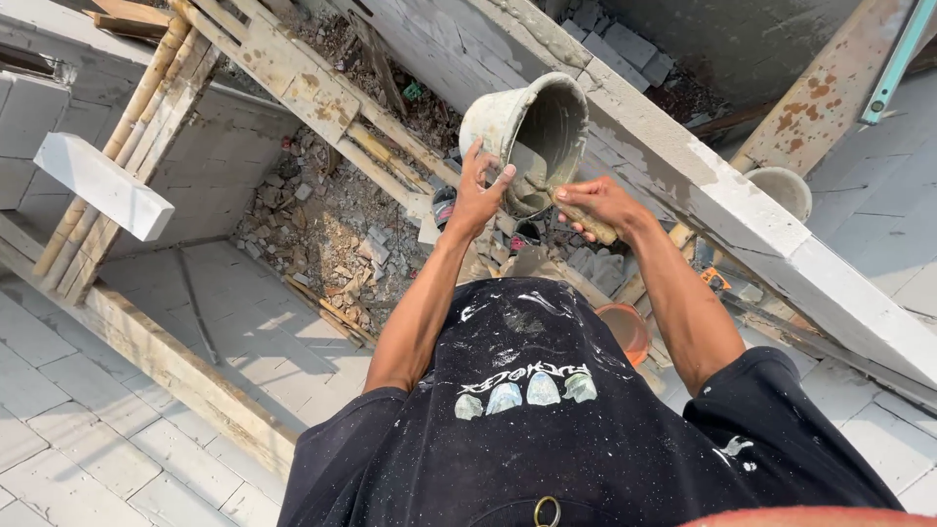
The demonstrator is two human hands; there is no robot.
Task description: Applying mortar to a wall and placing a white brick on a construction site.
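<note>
Left hand (476, 195) grips the tilted mortar bucket (527, 132) by its rim, right hand (597, 207) closed on a trowel handle (597, 226) scraping inside; bucket looks heavy, slick with wet mortar.

A pale grey block wall (781, 234) is running diagonally across the right side. A loose white rectangular block (102, 185) is lying on a weathered wooden ladder (117, 146) at the left. Broken grey masonry rubble (332, 224) is littering the floor below. A mortar-stained timber plank (293, 78) is crossing above the rubble. A round orange plastic bucket (625, 330) is sitting low at centre. A rusty metal beam (820, 98) is leaning at upper right.
</note>
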